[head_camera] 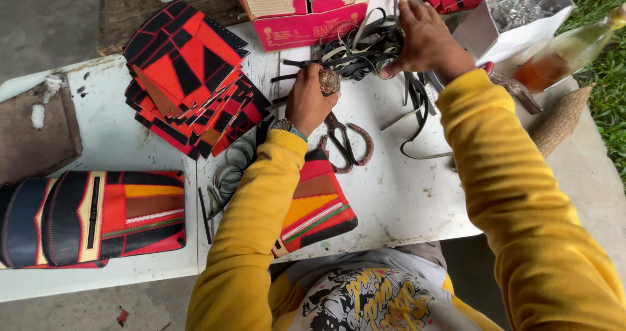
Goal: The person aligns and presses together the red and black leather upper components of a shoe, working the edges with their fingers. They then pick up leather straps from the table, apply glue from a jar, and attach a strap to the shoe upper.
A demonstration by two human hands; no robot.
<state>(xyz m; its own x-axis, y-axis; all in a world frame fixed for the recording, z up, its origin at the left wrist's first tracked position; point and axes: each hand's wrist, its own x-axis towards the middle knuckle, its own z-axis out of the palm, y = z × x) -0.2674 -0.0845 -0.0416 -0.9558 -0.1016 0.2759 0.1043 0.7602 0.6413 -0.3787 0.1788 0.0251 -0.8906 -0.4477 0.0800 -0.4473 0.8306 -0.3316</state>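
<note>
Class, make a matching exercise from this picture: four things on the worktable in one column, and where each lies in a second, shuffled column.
Things:
1. scissors
2. glass bottle
3. stack of red and black pieces
4. tangle of straps

Places:
A. far right edge, by the grass
B. under the right hand
C. left of the left hand
D. on the white table, just right of the left wrist

Pairs: 1-D, 2-A, 3-C, 4-B

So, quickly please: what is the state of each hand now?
Left hand: closed on a small round object, kind unclear.
Right hand: fingers curled into the tangle of black straps, gripping them.
</note>
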